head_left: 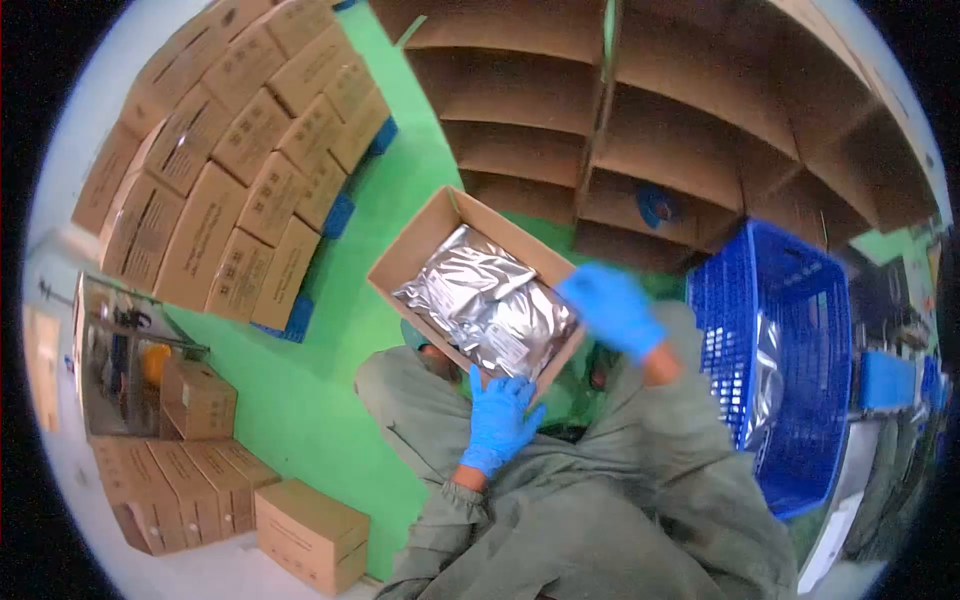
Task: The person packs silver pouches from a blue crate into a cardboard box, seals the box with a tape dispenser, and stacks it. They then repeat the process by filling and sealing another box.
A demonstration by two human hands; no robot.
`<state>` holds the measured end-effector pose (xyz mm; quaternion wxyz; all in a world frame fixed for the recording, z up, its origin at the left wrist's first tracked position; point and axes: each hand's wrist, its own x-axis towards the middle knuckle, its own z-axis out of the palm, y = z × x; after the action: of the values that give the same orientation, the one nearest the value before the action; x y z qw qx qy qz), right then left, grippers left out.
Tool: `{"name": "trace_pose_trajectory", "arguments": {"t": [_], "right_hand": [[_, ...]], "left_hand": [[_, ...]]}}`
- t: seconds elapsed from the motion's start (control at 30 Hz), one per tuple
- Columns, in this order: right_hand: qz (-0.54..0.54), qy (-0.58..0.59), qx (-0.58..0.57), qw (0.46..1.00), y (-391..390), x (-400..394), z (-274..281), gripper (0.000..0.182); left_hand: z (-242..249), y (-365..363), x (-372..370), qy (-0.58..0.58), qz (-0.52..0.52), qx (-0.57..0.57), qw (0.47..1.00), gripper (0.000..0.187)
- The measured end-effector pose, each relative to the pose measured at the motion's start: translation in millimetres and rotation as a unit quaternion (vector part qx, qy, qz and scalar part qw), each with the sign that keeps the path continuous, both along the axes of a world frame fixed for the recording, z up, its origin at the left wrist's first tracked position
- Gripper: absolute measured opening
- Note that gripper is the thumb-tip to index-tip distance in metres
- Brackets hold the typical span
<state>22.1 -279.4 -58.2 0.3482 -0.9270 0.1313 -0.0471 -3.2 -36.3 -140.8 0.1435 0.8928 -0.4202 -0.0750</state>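
Note:
An open cardboard box (pixel 408 250) sits tilted in front of my lap. Inside it lie shiny silver foil pouches (pixel 475 285), some with a pale label. My left hand (pixel 503 420), in a blue glove, rests against the near end of the box with its fingers apart and fingertips at the rim. At the box's right edge is my right hand (pixel 610 308), also blue-gloved and smeared by motion; its fingers do not show clearly.
To my right stands a blue plastic crate (pixel 720 340) with a silver pouch (pixel 767 370) inside. Brown cardboard shelving (pixel 510 95) rises ahead. Stacked cartons (pixel 235 195) on blue pallets are at the left, with more cartons (pixel 312 530) at lower left. The floor (pixel 300 400) is green.

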Motion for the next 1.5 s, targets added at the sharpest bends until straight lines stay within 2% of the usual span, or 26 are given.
{"name": "trace_pose_trajectory", "arguments": {"t": [0.07,0.17,0.2,0.23,0.27,0.3,0.37,0.4,0.43,0.47,0.5,0.53,0.6,0.73,0.8,0.83,0.93,1.03,1.13,1.2,1.27,1.3,1.37,1.4,1.47,1.5], "right_hand": [[-0.117,-0.075,0.016,0.99,-80.8,-62.1,24.5,0.026],[-0.395,-0.041,-0.022,0.917,-214.5,-182.3,9.5,0.025],[-0.426,-0.025,-0.098,0.899,-241.7,-232.5,-1.6,0.03],[-0.453,-0.002,-0.179,0.873,-266.9,-290.1,-16.3,0.035],[-0.503,0.085,-0.209,0.834,-303.5,-359.4,-58.4,0.042],[-0.544,0.164,-0.23,0.79,-330.4,-424.9,-100.6,0.048],[-0.63,0.295,-0.119,0.708,-331.9,-499.7,-160.0,0.054],[-0.516,0.357,-0.146,0.765,-355.5,-571.2,-242.5,0.048],[-0.404,0.272,-0.216,0.846,-331.8,-591.2,-253.8,0.038],[-0.276,0.19,-0.294,0.895,-306.5,-610.2,-263.5,0.029],[-0.298,0.246,-0.239,0.891,-258.2,-557.3,-211.5,0.037],[-0.365,0.251,-0.177,0.879,-273.2,-574.6,-252.4,0.033],[-0.536,0.154,0.08,0.826,-263.9,-539.3,-233.5,0.031],[-0.384,0.183,-0.08,0.901,-339.4,-432.7,-244.0,0.032],[-0.334,0.226,-0.122,0.907,-362.3,-389.5,-251.1,0.033],[-0.325,0.252,-0.133,0.902,-365.7,-375.6,-255.6,0.033],[-0.336,0.296,-0.15,0.881,-357.4,-368.1,-255.7,0.034],[-0.396,0.252,-0.138,0.872,-356.2,-367.1,-221.6,0.035],[-0.481,0.141,-0.105,0.859,-378.2,-374.3,-154.7,0.037],[-0.491,0.06,-0.11,0.862,-362.6,-356.6,-72.6,0.038],[-0.371,-0.186,-0.219,0.883,-309.3,-331.1,5.3,0.05],[-0.372,-0.021,-0.268,0.888,-254.2,-308.5,76.7,0.056],[-0.43,-0.137,-0.129,0.883,-196.0,-286.5,122.5,0.065],[-0.415,-0.152,-0.228,0.868,-180.4,-287.4,129.3,0.064],[-0.325,-0.191,-0.248,0.892,-137.8,-259.0,152.6,0.057],[-0.284,-0.205,-0.131,0.928,-110.8,-221.8,165.0,0.051]], "left_hand": [[0.5,-6.3,1.0,-0.041,0.008,-0.067,0.997,0.042],[0.8,-14.5,2.8,-0.009,0.012,-0.076,0.997,0.034],[-2.3,-17.3,4.0,0.063,0.015,0.024,0.998,0.035],[4.6,-19.0,-2.2,-0.033,0.007,-0.03,0.999,0.032],[7.3,-20.7,-6.4,-0.043,0.025,-0.073,0.996,0.031],[13.0,-24.5,-6.5,-0.037,0.012,-0.029,0.999,0.03],[3.8,-23.2,-8.2,-0.065,0.007,0.011,0.998,0.032],[3.7,-23.6,-7.9,-0.055,0.012,0.022,0.998,0.032],[5.1,-24.4,-8.3,-0.048,0.02,0.031,0.998,0.033],[5.9,-25.1,-8.0,-0.043,0.023,0.033,0.998,0.033],[5.8,-26.4,-7.5,-0.052,0.021,0.039,0.998,0.032],[5.4,-25.8,-7.6,-0.061,0.023,0.047,0.997,0.032],[5.7,-27.1,-6.5,-0.047,0.038,0.047,0.997,0.032],[15.8,-23.5,-6.7,-0.007,0.059,-0.006,0.998,0.028],[15.7,-21.9,-6.7,0.011,0.074,0.026,0.997,0.033],[20.8,-23.1,-5.3,0.047,0.08,0.06,0.994,0.035],[12.8,-19.1,-8.1,0.017,0.105,0.014,0.994,0.036],[10.6,-13.6,-6.8,0.024,0.09,0.019,0.996,0.033],[7.8,-6.8,-7.4,0.013,0.058,-0.02,0.998,0.031],[4.4,-4.4,-4.7,0.006,0.05,-0.04,0.998,0.031],[2.1,-3.4,-4.6,0.006,0.037,-0.061,0.997,0.031],[3.6,-4.0,-3.5,0.022,0.037,-0.045,0.998,0.031],[4.2,-3.6,-1.4,0.037,0.026,-0.034,0.998,0.031],[3.1,-2.7,-1.9,0.033,0.029,-0.042,0.998,0.032],[-0.6,1.0,-2.5,0.025,0.026,-0.053,0.998,0.032],[-3.8,2.8,-4.1,0.015,0.021,-0.06,0.998,0.033]]}}
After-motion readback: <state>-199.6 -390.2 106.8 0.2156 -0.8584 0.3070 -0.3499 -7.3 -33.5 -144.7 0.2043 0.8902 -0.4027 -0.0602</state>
